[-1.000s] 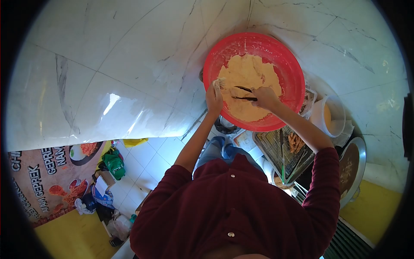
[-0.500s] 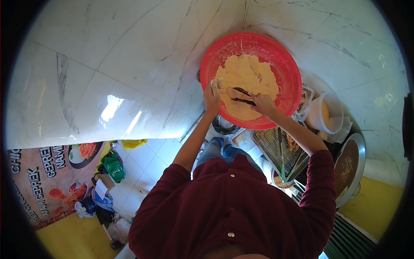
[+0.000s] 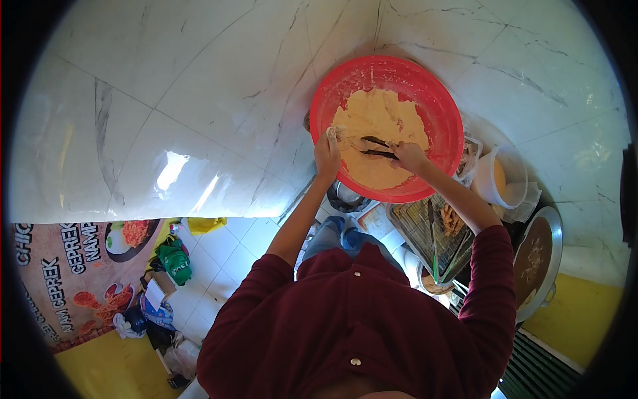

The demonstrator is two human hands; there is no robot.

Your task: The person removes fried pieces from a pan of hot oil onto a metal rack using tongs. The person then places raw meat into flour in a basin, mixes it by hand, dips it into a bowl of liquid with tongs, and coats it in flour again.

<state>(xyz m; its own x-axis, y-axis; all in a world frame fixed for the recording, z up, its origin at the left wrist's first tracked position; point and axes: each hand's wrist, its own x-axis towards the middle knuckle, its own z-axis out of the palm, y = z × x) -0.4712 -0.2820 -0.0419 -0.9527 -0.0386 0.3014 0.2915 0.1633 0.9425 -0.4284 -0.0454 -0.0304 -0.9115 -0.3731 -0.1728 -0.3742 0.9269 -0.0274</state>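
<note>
A large red basin holds a bed of pale yellow flour. My right hand is closed round black tongs, which lie low over the flour. Their two arms point left and stand a little apart, with no clear piece visible between them. At the basin's left rim is my left hand, its fingers drawn together and reaching just inside. The fingertips look coated with flour; whether they pinch a small floured piece or the rim cannot be made out.
Right of the basin stands a clear plastic tub. Nearer me, a wire-rack tray carries fried pieces and long metal tongs. A wide pan of brown oil is at far right. Marble-patterned wall tiles rise behind.
The tongs' tips have shifted slightly right and sit a little closer together. My left hand stays at the basin's rim. The whole view has moved slightly.
</note>
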